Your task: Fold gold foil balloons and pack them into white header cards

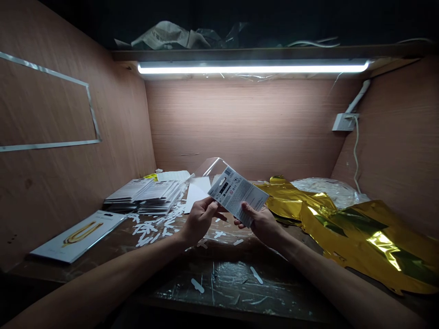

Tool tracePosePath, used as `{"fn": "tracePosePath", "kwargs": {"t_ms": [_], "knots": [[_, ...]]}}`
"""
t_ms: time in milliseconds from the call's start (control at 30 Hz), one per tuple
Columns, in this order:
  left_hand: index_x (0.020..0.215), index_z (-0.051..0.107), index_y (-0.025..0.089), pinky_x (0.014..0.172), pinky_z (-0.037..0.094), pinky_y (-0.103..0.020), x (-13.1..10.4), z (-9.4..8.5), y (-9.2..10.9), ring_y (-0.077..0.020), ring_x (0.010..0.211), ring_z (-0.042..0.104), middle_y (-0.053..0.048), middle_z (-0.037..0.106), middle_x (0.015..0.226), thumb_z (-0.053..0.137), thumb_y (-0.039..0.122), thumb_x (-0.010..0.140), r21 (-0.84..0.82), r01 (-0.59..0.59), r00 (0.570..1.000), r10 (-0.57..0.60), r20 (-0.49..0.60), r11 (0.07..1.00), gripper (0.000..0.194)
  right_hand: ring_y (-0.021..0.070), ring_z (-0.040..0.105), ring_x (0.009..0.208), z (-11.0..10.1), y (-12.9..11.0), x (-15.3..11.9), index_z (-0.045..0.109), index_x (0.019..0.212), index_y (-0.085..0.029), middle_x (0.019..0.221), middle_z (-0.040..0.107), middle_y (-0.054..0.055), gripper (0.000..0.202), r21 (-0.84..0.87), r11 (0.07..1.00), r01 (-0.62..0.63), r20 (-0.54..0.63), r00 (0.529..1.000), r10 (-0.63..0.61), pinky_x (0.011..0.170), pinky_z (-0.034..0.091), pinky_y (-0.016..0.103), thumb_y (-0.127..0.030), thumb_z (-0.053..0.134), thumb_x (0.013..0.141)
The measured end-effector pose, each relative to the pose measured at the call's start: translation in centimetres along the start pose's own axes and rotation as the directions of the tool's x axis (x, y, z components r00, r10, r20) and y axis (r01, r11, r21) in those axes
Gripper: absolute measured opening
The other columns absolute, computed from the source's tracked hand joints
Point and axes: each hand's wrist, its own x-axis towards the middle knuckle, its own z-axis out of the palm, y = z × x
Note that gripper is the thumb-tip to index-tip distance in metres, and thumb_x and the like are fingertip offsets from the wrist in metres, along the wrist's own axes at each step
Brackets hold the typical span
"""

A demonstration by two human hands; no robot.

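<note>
A grey-white printed card with a barcode and a hang slot is held tilted above the table, text side toward me. My right hand grips its lower right end, thumb on the face and fingers behind. At its left corner my left hand pinches the edge, with the fingers partly hidden under the card. A clear plastic flap sticks up behind the card's upper end; whether it is joined to the card I cannot tell. Beyond the left hand lies a plain white sheet.
Stacks of cards stand at the left, among scattered white paper bits. Nearer lies a packed card with a golden U. Gold foil balloons and clear plastic bags spread at right. Wooden walls enclose the table.
</note>
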Motion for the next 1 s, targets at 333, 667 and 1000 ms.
{"fn": "tracePosePath", "kwargs": {"t_ms": [333,667,1000], "knots": [[0.094,0.076,0.009,0.080,0.063,-0.042,-0.3,0.8,0.2,-0.0269,0.083,0.076,-0.012,0.079,0.093,0.065,0.034,0.089,-0.067,0.028,1.000,-0.029,-0.004,0.997,0.028,0.0203,0.073,0.059,0.2,0.5,0.0,0.065,0.109,-0.011,0.082,0.076,0.010,0.050,-0.053,0.998,0.042,0.012,0.999,-0.042,0.053,0.063,0.031,-0.048,0.082,0.081],[0.096,0.077,0.008,0.073,0.063,-0.038,-0.2,1.0,0.0,-0.0263,0.079,0.076,-0.014,0.079,0.092,0.070,0.033,0.086,-0.046,0.097,0.993,-0.100,-0.069,0.994,0.028,0.0209,0.074,0.059,0.3,0.6,-0.1,0.065,0.108,-0.011,0.083,0.076,0.010,0.048,-0.072,0.995,0.067,0.012,0.998,-0.067,0.054,0.064,0.031,-0.047,0.081,0.082],[0.082,0.080,0.009,0.068,0.062,-0.032,-0.1,1.1,-0.3,-0.0192,0.065,0.072,-0.010,0.079,0.080,0.082,0.029,0.075,-0.083,0.135,0.981,-0.145,-0.132,0.987,0.022,0.0230,0.074,0.058,0.6,0.6,-0.3,0.064,0.105,-0.011,0.078,0.076,0.009,0.047,-0.081,0.994,0.074,0.005,0.997,-0.074,0.051,0.064,0.032,-0.048,0.082,0.081]]}}
